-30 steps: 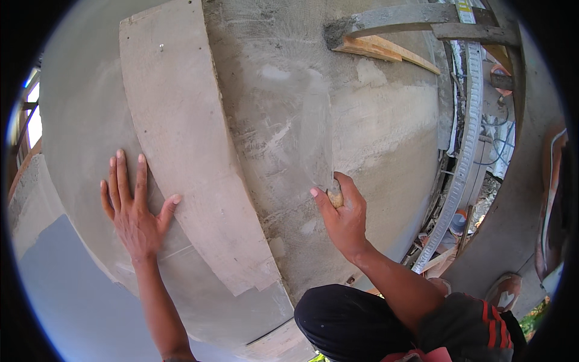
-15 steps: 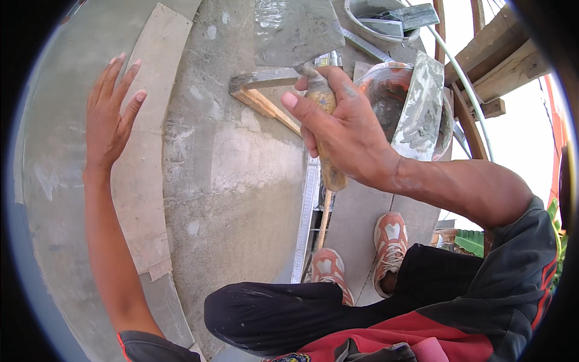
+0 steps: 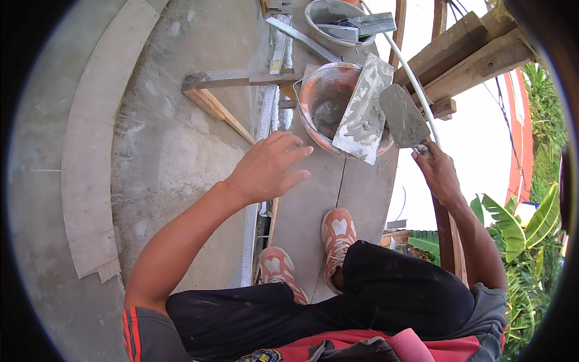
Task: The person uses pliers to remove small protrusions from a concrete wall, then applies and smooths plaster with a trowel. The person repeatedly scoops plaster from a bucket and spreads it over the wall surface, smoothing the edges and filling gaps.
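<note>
My right hand (image 3: pixel 439 174) is closed round the handle of a trowel (image 3: pixel 404 118), whose grey-smeared blade points up and to the left. The blade is at the right edge of a mortar-smeared rectangular plate (image 3: pixel 363 110); whether they touch I cannot tell. That plate lies slanted across an orange-stained bucket (image 3: pixel 304 114), and wet grey mortar (image 3: pixel 329 113) shows inside. My left hand (image 3: pixel 270 168) holds nothing; its fingers are apart and slightly bent, pointing right, to the lower left of the bucket.
Another bucket (image 3: pixel 311 22) with flat trowels (image 3: pixel 369 25) stands farther off. Wooden braces (image 3: pixel 220 114) and a long metal straightedge (image 3: pixel 252 232) lie along the grey plastered wall (image 3: pixel 175 175) on the left. Timber beams (image 3: pixel 464 60) and a pale pipe (image 3: pixel 416 84) rise at the right, beyond the planks (image 3: pixel 362 193).
My right hand has carried the trowel right and down, beside the plate on the bucket. My left hand has come away from the wall toward the middle. The view has shifted right.
</note>
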Tool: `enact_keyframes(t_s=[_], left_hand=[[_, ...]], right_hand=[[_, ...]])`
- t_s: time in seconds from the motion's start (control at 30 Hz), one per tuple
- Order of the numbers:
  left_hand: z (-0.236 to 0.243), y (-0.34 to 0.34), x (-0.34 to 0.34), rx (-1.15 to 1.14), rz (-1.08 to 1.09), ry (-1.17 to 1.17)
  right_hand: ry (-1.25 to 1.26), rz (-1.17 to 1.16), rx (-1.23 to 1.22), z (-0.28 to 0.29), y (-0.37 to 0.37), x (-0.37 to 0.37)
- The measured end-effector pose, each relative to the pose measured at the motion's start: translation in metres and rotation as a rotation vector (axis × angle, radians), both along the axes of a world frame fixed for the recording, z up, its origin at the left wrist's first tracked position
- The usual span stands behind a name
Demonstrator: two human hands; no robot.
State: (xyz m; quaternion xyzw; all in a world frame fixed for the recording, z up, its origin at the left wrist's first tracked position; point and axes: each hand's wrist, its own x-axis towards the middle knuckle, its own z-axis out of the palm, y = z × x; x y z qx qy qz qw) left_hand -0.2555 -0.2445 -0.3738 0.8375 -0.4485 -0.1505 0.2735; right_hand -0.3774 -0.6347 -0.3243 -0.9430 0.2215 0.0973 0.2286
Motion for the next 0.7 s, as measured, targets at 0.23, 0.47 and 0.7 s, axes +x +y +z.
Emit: enact_keyframes(t_s=[0.23, 0.47, 0.7], left_hand=[[-0.034, -0.031, -0.023, -0.105, -0.078, -0.013], [-0.043, -0.038, -0.026, -0.114, -0.096, 0.018], [-0.048, -0.04, -0.026, -0.08, -0.122, 0.008]], right_hand=[[0.021, 0.038, -0.032, -0.036, -0.012, -0.011], [0.044, -0.021, 0.068, -0.045, -0.015, -0.021], [0.164, -0.133, 0.542, -0.066, -0.001, -0.029]])
